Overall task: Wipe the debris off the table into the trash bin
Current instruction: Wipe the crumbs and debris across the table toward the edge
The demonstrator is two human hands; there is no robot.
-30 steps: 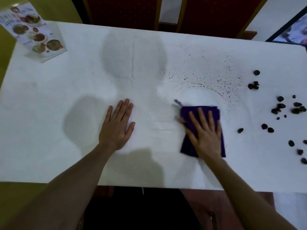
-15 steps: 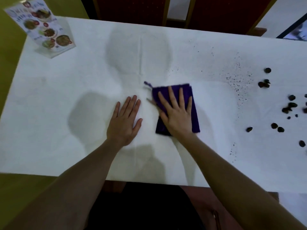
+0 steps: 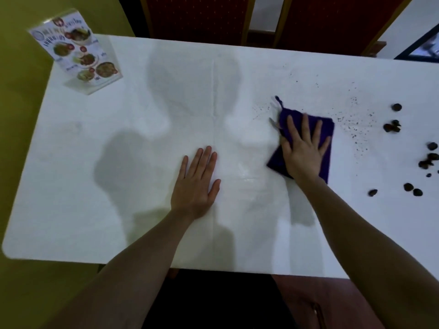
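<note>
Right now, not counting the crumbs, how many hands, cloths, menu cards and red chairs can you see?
Hands: 2, the left hand and the right hand
Purple fabric cloth: 1
Printed menu card in a clear stand: 1
Red padded chair backs: 2
Total: 6

One purple cloth (image 3: 327,129), two hands, one menu stand (image 3: 78,60), two red chairs (image 3: 197,17)
</note>
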